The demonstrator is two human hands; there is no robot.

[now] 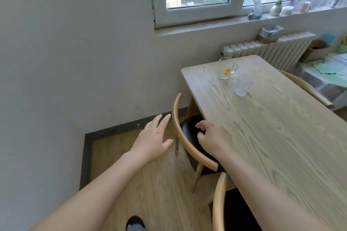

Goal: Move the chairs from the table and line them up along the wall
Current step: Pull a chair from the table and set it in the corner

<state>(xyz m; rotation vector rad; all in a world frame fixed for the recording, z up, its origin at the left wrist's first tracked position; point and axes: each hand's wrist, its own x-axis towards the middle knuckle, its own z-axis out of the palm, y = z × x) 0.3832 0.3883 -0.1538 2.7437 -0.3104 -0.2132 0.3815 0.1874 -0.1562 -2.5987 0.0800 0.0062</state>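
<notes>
A wooden chair with a curved backrest (pixel 180 137) and a dark seat is tucked under the left side of the light wooden table (pixel 272 127). My left hand (pixel 154 139) hovers open just left of the backrest, fingers spread, a small gap apart from it. My right hand (pixel 214 137) is over the dark seat inside the curve, fingers loosely curled, holding nothing. A second chair of the same kind (pixel 218 202) stands nearer to me at the table's edge. A third chair's backrest (pixel 308 88) shows past the table's far side.
The grey wall (pixel 65 62) runs along the left, with a dark baseboard and wooden floor (pixel 140 184) beside it. Two glasses (pixel 228 68) stand on the table. A radiator (pixel 266 47) and a cluttered windowsill sit behind. My shoe (pixel 135 224) shows below.
</notes>
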